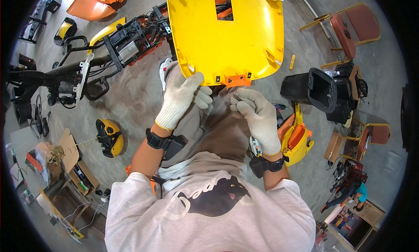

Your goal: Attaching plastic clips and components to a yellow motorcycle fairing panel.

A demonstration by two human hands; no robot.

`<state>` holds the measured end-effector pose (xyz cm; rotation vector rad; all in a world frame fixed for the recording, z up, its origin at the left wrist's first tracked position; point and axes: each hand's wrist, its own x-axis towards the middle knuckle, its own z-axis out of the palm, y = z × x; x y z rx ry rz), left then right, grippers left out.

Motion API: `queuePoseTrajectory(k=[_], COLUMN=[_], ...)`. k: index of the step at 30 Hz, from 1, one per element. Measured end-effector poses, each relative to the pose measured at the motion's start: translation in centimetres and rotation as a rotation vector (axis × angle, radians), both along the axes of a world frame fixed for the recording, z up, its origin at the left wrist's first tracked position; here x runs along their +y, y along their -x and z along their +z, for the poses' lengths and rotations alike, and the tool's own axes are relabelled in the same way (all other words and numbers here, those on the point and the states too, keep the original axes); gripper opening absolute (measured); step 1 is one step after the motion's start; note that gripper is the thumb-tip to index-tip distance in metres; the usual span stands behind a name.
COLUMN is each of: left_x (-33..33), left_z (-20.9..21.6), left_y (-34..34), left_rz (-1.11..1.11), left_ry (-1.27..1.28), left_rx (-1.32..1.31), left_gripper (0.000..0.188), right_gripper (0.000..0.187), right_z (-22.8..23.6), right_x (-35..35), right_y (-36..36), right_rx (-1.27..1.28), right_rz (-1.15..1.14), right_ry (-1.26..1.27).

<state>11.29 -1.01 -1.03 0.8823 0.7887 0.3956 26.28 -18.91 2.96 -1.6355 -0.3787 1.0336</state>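
Observation:
A large yellow plastic panel [227, 47] with a rectangular cutout stands in front of me, its inner side facing me. My left hand [183, 92], in a white knit glove, grips the panel's lower left corner, thumb over the edge. An orange bracket [237, 81] sits at the middle of the panel's near edge, between two dark clips. Just below and right of the bracket is my gloved right hand [254, 110], fingers curled and pinched together, apart from the panel. Something small and dark shows at its fingertips, too small to name.
A stripped vehicle frame [126, 51] with cables lies at the left. On the floor are a yellow-black shell [110, 137], a yellow-orange part [299, 136] by my right arm and a black bin [321, 90]. Chairs [349, 31] stand at right; a person [360, 195] is farther back.

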Motion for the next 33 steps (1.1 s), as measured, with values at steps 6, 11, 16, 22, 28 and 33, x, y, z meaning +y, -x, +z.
queuePoseTrajectory(k=[6, 11, 16, 22, 28, 33], left_x=[0.1, 0.2, 0.1, 0.2, 0.2, 0.2], left_z=[-0.1, -0.1, 0.0, -0.3, -0.5, -0.3], left_y=[0.1, 0.0, 0.0, 0.0, 0.1, 0.0], left_rz=[-0.016, -0.025, -0.019, -0.022, -0.019, -0.036], left_ry=[0.012, 0.005, 0.002, -0.003, -0.021, 0.008], left_rx=[0.004, -0.007, 0.0, 0.004, -0.002, 0.016], left_gripper=[0.036, 0.035, 0.035, 0.035, 0.034, 0.035], right_gripper=[0.017, 0.016, 0.014, 0.014, 0.012, 0.017], right_z=[0.3, 0.4, -0.3, -0.2, -0.1, 0.1], right_x=[0.8, 1.8, 2.3, 2.4, 2.6, 3.1], right_y=[0.3, 0.3, 0.2, 0.2, 0.0, -0.3], right_rx=[-0.856, -0.901, -1.008, -1.049, -1.102, -1.096], right_rz=[0.034, 0.068, 0.078, 0.083, 0.133, 0.206], right_ry=[0.067, 0.017, -0.012, -0.009, 0.011, 0.088])
